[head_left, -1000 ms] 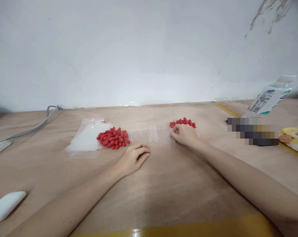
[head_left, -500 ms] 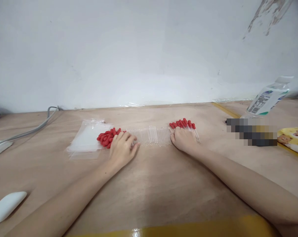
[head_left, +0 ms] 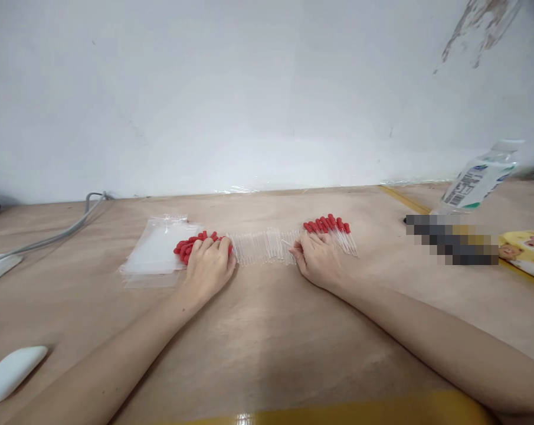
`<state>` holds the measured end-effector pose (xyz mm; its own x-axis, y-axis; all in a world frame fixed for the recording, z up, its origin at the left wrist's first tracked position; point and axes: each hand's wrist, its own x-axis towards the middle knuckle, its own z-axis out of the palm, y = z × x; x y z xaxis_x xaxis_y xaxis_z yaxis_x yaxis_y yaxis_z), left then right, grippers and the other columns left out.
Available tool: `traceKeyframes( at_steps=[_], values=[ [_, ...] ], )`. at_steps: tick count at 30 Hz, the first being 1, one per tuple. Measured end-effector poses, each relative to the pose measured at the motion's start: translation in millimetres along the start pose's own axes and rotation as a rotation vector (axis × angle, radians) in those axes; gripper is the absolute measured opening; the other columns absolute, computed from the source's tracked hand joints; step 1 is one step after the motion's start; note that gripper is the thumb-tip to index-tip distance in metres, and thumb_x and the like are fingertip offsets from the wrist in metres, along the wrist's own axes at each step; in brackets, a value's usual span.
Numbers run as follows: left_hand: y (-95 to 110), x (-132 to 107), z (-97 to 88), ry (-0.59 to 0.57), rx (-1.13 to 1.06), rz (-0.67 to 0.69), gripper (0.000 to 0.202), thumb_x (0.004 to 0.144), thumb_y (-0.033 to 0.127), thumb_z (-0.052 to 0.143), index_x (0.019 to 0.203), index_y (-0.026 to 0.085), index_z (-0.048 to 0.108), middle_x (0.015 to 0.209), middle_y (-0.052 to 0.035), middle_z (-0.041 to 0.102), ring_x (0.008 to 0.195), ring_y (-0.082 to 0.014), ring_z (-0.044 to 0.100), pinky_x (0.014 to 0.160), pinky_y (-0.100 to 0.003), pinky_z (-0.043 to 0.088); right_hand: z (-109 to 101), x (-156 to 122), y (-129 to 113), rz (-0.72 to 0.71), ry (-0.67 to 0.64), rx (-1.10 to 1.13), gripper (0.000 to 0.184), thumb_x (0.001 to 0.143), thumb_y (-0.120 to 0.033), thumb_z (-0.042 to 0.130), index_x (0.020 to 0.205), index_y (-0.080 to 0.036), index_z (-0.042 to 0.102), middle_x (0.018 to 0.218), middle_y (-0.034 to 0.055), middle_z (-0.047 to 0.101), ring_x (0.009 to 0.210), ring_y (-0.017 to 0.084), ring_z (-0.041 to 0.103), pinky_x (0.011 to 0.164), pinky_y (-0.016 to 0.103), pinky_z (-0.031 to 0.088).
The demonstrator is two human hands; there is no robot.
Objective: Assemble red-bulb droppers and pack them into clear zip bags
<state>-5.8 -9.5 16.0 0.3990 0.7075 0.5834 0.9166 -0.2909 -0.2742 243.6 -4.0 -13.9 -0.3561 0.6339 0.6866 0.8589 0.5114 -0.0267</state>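
A row of thin, clear glass dropper tubes (head_left: 258, 248) lies on the wooden table between my two hands. My left hand (head_left: 211, 260) rests on the pile of red rubber bulbs (head_left: 184, 249), fingers curled, with one red bulb (head_left: 230, 248) showing at its fingertips. At the row's right end, my right hand (head_left: 317, 258) pinches one glass tube (head_left: 287, 242), which points left above the others. Beyond my right hand lies a group of droppers with red bulbs fitted (head_left: 326, 223), their tubes partly covered by the hand.
Clear zip bags (head_left: 154, 248) are stacked left of the bulbs. A grey cable (head_left: 67, 230) and a white rounded object (head_left: 16, 372) lie farther left. On the right are a tilted plastic bottle (head_left: 477, 180), a blurred-out dark item (head_left: 452, 239) and a yellow packet (head_left: 527, 254).
My left hand has drawn slightly left onto the bulbs, and a red bulb now shows at its fingers. My right hand has shifted left and lifted a glass tube from the row.
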Motion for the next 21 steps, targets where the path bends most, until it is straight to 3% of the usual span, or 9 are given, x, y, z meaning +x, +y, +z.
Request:
traceKeyframes(
  at_steps=[3, 5, 10, 12, 15, 21],
  values=[
    [9, -2, -8.5, 0.083, -0.11, 0.071, 0.02, 0.086, 0.024, 0.043, 0.09, 0.012, 0.058, 0.076, -0.0107, 0.064, 0.077, -0.027, 0.056, 0.07, -0.038, 0.038, -1, -1, 0, -0.002, -0.049, 0.111, 0.019, 0.09, -0.027, 0.039, 0.077, -0.017, 0.049, 0.074, 0.0045, 0.062, 0.068, 0.017, 0.054, 0.07, 0.031, 0.033],
    [18, -5, -12.4, 0.074, -0.297, 0.151, 0.021, 0.087, 0.025, 0.044, 0.097, 0.012, 0.057, 0.083, -0.0097, 0.063, 0.08, -0.0241, 0.056, 0.072, -0.035, 0.041, 0, -2, 1, 0.004, -0.096, 0.195, 0.017, 0.09, -0.027, 0.04, 0.084, -0.017, 0.052, 0.077, 0.0053, 0.063, 0.072, 0.017, 0.055, 0.069, 0.03, 0.036],
    [37, -16, -8.9, -0.173, -0.679, 0.241, 0.023, 0.088, 0.02, 0.043, 0.103, 0.016, 0.059, 0.088, -0.007, 0.057, 0.078, -0.0169, 0.055, 0.07, -0.028, 0.045, 5, -5, 4, -0.027, -0.092, 0.4, 0.019, 0.09, -0.023, 0.038, 0.099, -0.016, 0.053, 0.085, 0.007, 0.062, 0.075, 0.016, 0.056, 0.067, 0.027, 0.042],
    [40, -18, -5.4, -0.21, -0.736, 0.209, 0.02, 0.087, 0.022, 0.046, 0.097, 0.018, 0.063, 0.086, -0.0059, 0.055, 0.077, -0.0161, 0.054, 0.069, -0.028, 0.045, 4, -5, 2, -0.026, -0.097, 0.435, 0.018, 0.089, -0.023, 0.039, 0.096, -0.016, 0.054, 0.082, 0.0064, 0.061, 0.071, 0.014, 0.055, 0.065, 0.027, 0.042],
    [41, -16, -2.1, -0.177, -0.81, 0.12, 0.017, 0.086, 0.027, 0.051, 0.088, 0.019, 0.066, 0.084, -0.0046, 0.054, 0.075, -0.0153, 0.054, 0.067, -0.027, 0.045, -5, -4, -5, -0.008, -0.117, 0.453, 0.017, 0.087, -0.025, 0.043, 0.092, -0.016, 0.056, 0.078, 0.005, 0.059, 0.067, 0.013, 0.053, 0.061, 0.026, 0.041],
    [40, -11, -1.7, -0.119, -0.975, -0.13, 0.016, 0.086, 0.03, 0.052, 0.089, 0.017, 0.06, 0.082, -0.003, 0.062, 0.074, -0.0145, 0.057, 0.062, -0.024, 0.045, -22, -1, -19, -0.042, -0.194, 0.493, 0.016, 0.086, -0.025, 0.045, 0.09, -0.016, 0.057, 0.072, 0.0027, 0.058, 0.063, 0.012, 0.052, 0.061, 0.026, 0.041]
  ],
)
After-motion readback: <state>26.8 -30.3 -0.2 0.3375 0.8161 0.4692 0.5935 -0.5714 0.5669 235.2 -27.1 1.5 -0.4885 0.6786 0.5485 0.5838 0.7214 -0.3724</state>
